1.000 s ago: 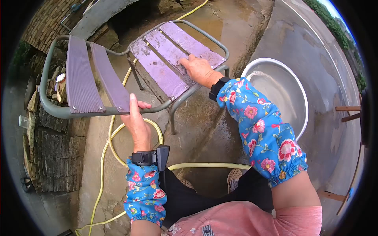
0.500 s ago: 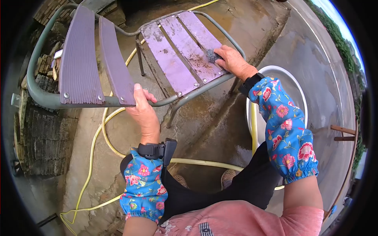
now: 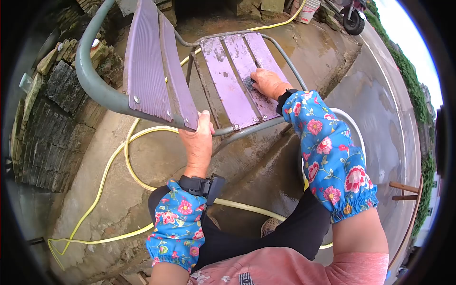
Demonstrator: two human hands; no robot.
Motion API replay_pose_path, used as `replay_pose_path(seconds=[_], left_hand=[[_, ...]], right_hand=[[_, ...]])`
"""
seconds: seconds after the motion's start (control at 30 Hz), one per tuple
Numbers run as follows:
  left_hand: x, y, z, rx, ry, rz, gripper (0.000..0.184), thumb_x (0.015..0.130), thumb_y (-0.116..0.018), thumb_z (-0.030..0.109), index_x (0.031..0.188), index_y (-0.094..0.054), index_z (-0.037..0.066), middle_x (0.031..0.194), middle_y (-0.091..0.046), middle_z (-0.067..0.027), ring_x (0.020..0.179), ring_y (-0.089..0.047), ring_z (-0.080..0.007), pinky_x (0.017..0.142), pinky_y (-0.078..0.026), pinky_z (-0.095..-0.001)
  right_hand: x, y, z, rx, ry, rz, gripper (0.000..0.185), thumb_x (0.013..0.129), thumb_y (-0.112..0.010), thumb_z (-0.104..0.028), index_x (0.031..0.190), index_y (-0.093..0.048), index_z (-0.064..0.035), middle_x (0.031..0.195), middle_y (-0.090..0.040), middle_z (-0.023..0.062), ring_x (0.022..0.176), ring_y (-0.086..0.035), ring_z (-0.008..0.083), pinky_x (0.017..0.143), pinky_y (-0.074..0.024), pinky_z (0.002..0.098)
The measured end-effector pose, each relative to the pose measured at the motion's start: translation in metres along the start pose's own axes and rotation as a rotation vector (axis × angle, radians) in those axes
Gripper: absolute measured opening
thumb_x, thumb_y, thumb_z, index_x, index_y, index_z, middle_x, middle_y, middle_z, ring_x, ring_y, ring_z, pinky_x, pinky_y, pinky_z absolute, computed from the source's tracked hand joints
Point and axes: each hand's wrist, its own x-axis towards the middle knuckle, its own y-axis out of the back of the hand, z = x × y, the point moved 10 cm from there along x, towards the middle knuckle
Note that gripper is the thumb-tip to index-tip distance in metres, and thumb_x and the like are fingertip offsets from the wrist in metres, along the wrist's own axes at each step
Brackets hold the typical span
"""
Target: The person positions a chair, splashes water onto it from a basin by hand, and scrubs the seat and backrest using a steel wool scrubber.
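Note:
A chair with purple slats on a grey-green metal tube frame stands before me. My left hand is wrapped round the frame tube just below the backrest slats. On the seat, my right hand presses a dark grey steel wool scourer against the middle slat; the fingers cover part of it. Brown grime marks the seat slats near the scourer. Several bolts show along the slat ends.
A yellow hose loops over the wet concrete ground. Partly behind my right sleeve is a white-rimmed basin. Stacked stone slabs rise at the left. A bucket and a wheeled vehicle are at the back.
My right hand and the scourer have moved from the slat's near end toward its middle. The view has shifted, so the chair appears further right; my left hand keeps its hold.

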Motion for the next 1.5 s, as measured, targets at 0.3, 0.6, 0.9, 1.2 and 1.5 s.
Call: replay_pose_path(seconds=[0.3, 0.6, 0.9, 1.2, 1.5], left_hand=[[0.02, 0.027, 0.005, -0.019, 0.031, -0.015, 0.023, 0.087, -0.055, 0.006, 0.066, -0.046, 0.005, 0.052, -0.039, 0.0001, 0.042, -0.039, -0.0116, 0.042, -0.035, -0.0282], [0.011, 0.033, 0.012, 0.02, -0.004, 0.117, 0.021, 0.087, -0.053, 0.012, 0.069, -0.048, 0.004, 0.051, -0.041, -0.001, 0.043, -0.039, -0.0113, 0.041, -0.031, -0.0287], [0.007, 0.037, 0.006, 0.07, 0.073, 0.19, 0.023, 0.085, -0.055, 0.011, 0.065, -0.049, 0.002, 0.057, -0.047, -0.0033, 0.05, -0.043, -0.0166, 0.049, -0.034, -0.0347], [0.008, 0.035, 0.007, 0.145, 0.034, 0.17, 0.02, 0.084, -0.054, 0.01, 0.067, -0.052, 0.001, 0.058, -0.049, -0.0066, 0.054, -0.047, -0.0198, 0.052, -0.036, -0.0368], [0.002, 0.036, 0.004, 0.429, -0.113, 0.081, 0.011, 0.085, -0.055, 0.005, 0.078, -0.056, -0.003, 0.069, -0.054, -0.0144, 0.061, -0.052, -0.0296, 0.056, -0.04, -0.041]], right_hand=[[-0.031, 0.018, -0.098, 0.256, 0.459, -0.086, 0.024, 0.078, -0.067, -0.018, 0.095, -0.058, -0.0034, 0.089, -0.058, 0.0171, 0.088, -0.06, 0.0366, 0.078, -0.0491, 0.0434], [0.156, 0.006, -0.041, -0.093, 0.231, 0.211, 0.015, 0.079, -0.056, -0.009, 0.092, -0.063, -0.0047, 0.091, -0.065, 0.0174, 0.086, -0.063, 0.0365, 0.075, -0.0512, 0.0445], [0.05, 0.006, -0.121, 0.171, 0.551, -0.133, 0.02, 0.077, -0.064, -0.012, 0.092, -0.056, -0.0023, 0.087, -0.061, 0.0174, 0.085, -0.061, 0.0388, 0.075, -0.0494, 0.0451], [0.157, 0.019, -0.059, 0.08, 0.267, 0.037, 0.015, 0.079, -0.061, -0.013, 0.091, -0.061, -0.0036, 0.091, -0.064, 0.0196, 0.091, -0.062, 0.0367, 0.08, -0.0496, 0.0441], [0.183, 0.025, -0.053, -0.051, 0.333, 0.089, 0.018, 0.078, -0.061, -0.013, 0.093, -0.06, -0.0032, 0.093, -0.063, 0.0185, 0.093, -0.06, 0.037, 0.08, -0.0494, 0.0432]])
